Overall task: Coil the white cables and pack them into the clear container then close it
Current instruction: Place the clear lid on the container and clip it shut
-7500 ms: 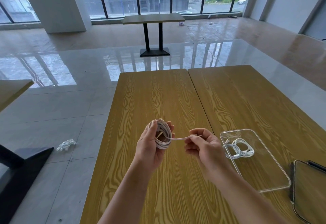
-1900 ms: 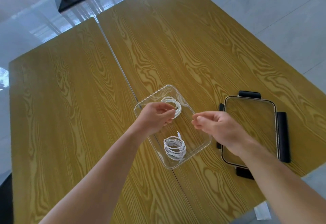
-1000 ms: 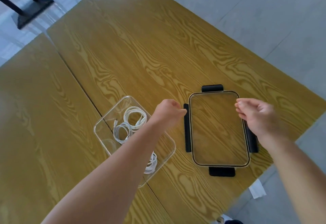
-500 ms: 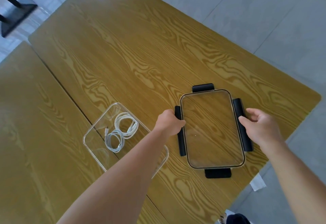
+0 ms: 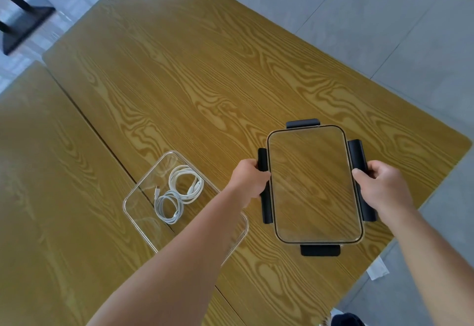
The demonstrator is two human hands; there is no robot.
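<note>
Wood-grain counter (image 5: 210,74), two yellow-brown tops butted together, seam running diagonally from upper left toward the near edge; grey tiled floor (image 5: 384,18) beyond and to the right.

Nearest: both bare forearms enter from the bottom edge. A scrap of white paper (image 5: 377,269) lies on the floor just off the counter's near right edge.

Left forearm crosses over the near right corner of the clear container (image 5: 139,192), which sits open on the counter straddling the seam. Inside it, toward the far end, two coiled white cables: nearer coil (image 5: 168,207) and farther coil (image 5: 186,181), touching or overlapping where they meet. One connector end shows at the left of the coils. Whether more lies under the forearm cannot be told.

Just right of the container: clear lid (image 5: 311,184), rectangular, rounded corners, dark rim, black latch flaps on all four sides. Left hand (image 5: 248,181) grips the lid's left long edge, thumb on top of the clear panel, fingers curled around the left latch. Right hand (image 5: 379,184) grips the right long edge likewise, thumb on the panel edge, fingers wrapped around the right latch. Whether the lid rests on the counter or is raised off it cannot be told.

Far upper left: black base and post of another table (image 5: 21,21) on the floor.
</note>
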